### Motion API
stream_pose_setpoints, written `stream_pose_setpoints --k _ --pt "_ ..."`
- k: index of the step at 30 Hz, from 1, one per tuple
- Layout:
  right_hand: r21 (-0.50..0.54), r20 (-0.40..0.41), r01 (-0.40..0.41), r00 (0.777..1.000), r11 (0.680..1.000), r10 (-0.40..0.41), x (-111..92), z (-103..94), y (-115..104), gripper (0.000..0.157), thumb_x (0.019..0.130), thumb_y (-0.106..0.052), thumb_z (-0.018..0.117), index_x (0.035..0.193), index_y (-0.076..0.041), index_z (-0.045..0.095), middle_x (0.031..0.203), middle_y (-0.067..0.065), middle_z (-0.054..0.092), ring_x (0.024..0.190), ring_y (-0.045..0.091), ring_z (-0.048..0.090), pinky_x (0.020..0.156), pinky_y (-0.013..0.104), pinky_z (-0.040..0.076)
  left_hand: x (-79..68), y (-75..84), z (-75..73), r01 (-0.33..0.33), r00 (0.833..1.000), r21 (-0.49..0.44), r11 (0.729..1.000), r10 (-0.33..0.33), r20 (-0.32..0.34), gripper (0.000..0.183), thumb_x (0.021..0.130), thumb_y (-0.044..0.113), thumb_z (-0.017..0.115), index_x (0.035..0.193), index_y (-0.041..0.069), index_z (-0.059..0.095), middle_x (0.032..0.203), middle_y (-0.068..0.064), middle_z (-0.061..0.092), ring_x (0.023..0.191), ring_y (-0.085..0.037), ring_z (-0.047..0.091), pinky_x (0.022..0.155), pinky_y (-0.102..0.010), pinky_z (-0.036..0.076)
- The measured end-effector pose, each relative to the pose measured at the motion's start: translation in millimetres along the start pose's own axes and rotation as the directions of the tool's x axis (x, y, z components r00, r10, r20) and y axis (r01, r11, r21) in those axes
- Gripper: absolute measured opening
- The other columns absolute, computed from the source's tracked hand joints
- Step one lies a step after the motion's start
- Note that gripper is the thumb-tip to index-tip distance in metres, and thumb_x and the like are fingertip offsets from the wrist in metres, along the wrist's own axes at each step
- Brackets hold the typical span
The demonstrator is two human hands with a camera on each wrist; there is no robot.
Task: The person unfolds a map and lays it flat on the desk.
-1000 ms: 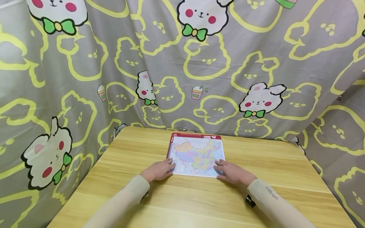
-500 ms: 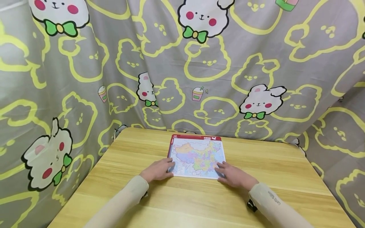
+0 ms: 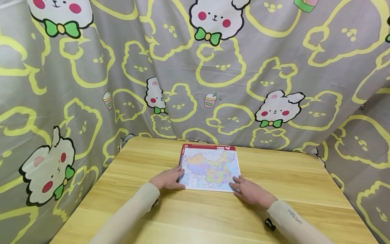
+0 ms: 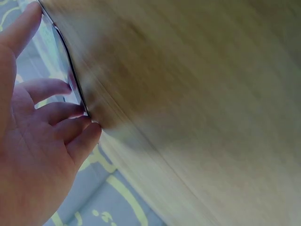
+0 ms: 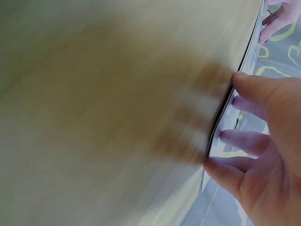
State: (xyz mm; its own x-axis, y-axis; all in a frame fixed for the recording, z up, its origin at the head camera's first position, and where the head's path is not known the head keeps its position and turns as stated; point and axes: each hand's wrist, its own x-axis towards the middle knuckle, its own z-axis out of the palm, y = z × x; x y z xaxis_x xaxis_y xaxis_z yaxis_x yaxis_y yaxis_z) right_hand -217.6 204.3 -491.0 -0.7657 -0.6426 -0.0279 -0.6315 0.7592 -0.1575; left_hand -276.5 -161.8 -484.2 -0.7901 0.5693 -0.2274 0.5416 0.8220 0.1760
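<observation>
A flat, thin rectangular map board (image 3: pixel 210 167) with a red top band lies at the far middle of the wooden table. My left hand (image 3: pixel 168 178) is at its near left corner, the fingertips on the left edge and the thumb at the front edge. In the left wrist view, the fingers (image 4: pixel 51 113) are loosely bent along the board's rim. At the near right corner is my right hand (image 3: pixel 249 190), its fingertips resting on the map. The right wrist view shows the thumb (image 5: pixel 249 84) against the front edge and the fingers spread over the corner.
A wooden table (image 3: pixel 195 213) spreads around the board. Behind it and along both sides hangs a grey curtain (image 3: pixel 182 67) with yellow outlines and white bunnies. Dark wrist-worn pieces (image 3: pixel 269 224) show below the light sleeves (image 3: pixel 134 206).
My left fingertips have drawn back from the map's face to its left edge. The right hand has shifted slightly toward me. The board looks nearly still.
</observation>
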Motion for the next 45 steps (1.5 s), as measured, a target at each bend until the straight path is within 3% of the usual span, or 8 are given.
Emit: stream_pose_setpoints --k 12,29,45 --pt "0.018 -0.027 0.031 0.999 0.999 -0.030 3 -1.3 5 0.036 0.095 -0.015 0.057 0.127 0.000 0.058 0.132 0.030 0.048 0.121 0.051 0.043 0.096 0.056 0.039 -4.6 5.3 -2.9 -0.027 0.999 0.025 0.999 0.026 0.019 0.082 0.087 0.052 0.061 0.143 -0.004 0.037 0.151 -0.024 0.024 0.139 -0.035 0.022 0.109 -0.042 0.027" --pt "0.051 -0.027 -0.048 0.998 0.998 0.050 7 -7.0 10 0.042 0.095 -0.022 0.059 0.129 0.001 0.056 0.134 0.029 0.047 0.122 0.049 0.042 0.098 0.056 0.037 -15.1 21.8 2.4 -0.062 0.998 0.115 0.991 0.063 -0.002 0.080 0.087 0.056 0.057 0.141 -0.001 0.042 0.148 -0.024 0.029 0.137 -0.033 0.027 0.107 -0.040 0.031" --pt "0.049 -0.026 -0.029 0.999 0.998 0.031 6 -4.3 23 0.044 0.093 -0.025 0.060 0.127 0.003 0.057 0.133 0.031 0.046 0.120 0.051 0.043 0.096 0.056 0.039 -23.7 38.4 7.4 -0.091 0.996 0.189 0.978 0.089 0.015 0.078 0.088 0.059 0.054 0.141 0.003 0.044 0.147 -0.020 0.033 0.137 -0.029 0.030 0.104 -0.038 0.036"
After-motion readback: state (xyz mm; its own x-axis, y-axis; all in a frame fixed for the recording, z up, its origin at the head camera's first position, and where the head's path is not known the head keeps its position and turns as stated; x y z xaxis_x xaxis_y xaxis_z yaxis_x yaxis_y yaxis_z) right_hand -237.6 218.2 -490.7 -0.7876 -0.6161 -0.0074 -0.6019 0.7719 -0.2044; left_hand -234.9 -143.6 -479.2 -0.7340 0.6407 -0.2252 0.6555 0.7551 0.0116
